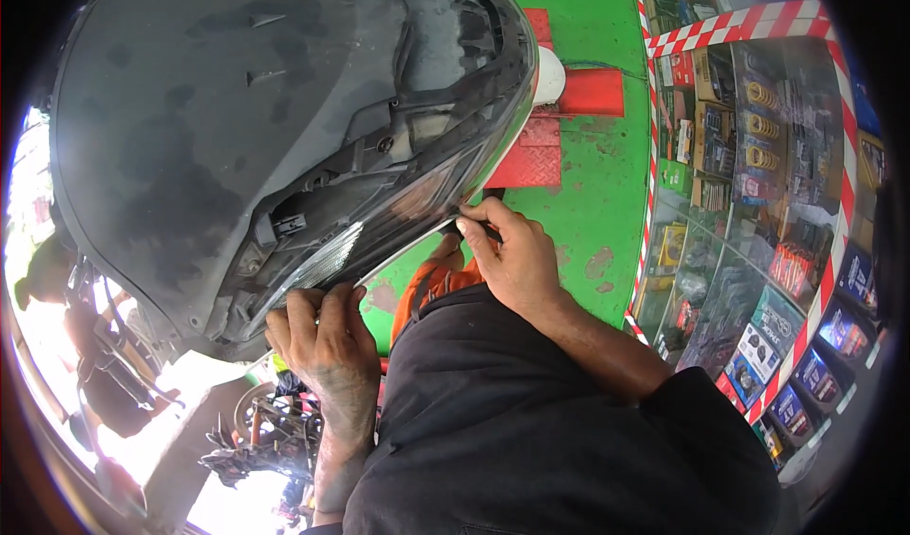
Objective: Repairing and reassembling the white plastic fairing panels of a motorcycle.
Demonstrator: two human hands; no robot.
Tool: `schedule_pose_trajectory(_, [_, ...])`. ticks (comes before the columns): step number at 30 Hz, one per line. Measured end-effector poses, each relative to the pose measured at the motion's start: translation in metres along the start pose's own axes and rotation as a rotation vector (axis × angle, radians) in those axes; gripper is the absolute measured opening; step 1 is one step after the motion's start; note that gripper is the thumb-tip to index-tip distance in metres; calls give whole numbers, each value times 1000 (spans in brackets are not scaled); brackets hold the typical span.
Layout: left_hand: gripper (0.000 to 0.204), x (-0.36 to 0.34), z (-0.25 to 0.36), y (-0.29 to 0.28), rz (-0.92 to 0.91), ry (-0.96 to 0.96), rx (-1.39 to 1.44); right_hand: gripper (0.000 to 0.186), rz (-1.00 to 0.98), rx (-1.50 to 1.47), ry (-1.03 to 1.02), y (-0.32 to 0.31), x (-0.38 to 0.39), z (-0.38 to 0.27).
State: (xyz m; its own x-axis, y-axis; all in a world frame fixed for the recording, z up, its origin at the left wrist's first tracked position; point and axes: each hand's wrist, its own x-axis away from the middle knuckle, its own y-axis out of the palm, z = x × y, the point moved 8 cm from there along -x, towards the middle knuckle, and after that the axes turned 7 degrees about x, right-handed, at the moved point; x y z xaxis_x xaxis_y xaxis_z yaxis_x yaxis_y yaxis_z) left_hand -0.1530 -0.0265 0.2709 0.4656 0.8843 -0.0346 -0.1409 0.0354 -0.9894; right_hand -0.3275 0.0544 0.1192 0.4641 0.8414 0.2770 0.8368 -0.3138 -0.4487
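Note:
A large dark plastic vehicle body point(190, 108), dusty and stained, fills the upper left. Along its near side runs a clear ribbed lens point(327, 258), edged by a thin pale strip point(409, 248). My left hand point(327, 341) has its fingers curled over this lower edge, near the ribbed part. Farther right, my right hand point(512, 255) pinches the edge between thumb and forefinger, close to the end of the pale strip. What lies under the fingertips is hidden.
Below the body lies a green floor point(597, 213) with red metal plates point(526, 165). Glass display cases point(739, 184) with red-and-white tape stand at the right. At lower left are motorcycle parts point(275, 431) and a bright area. An orange-clad leg point(431, 284) shows beneath my hands.

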Motion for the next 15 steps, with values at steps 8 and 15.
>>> schedule_pose_trajectory(8, [10, 0, 1, 1, 9, 23, 7, 17, -17, -149, 38, 8, 7, 11])
schedule_pose_trajectory(15, [10, 3, 2, 3, 15, 43, -43, 20, -151, 253, 45, -2, -1, -15])
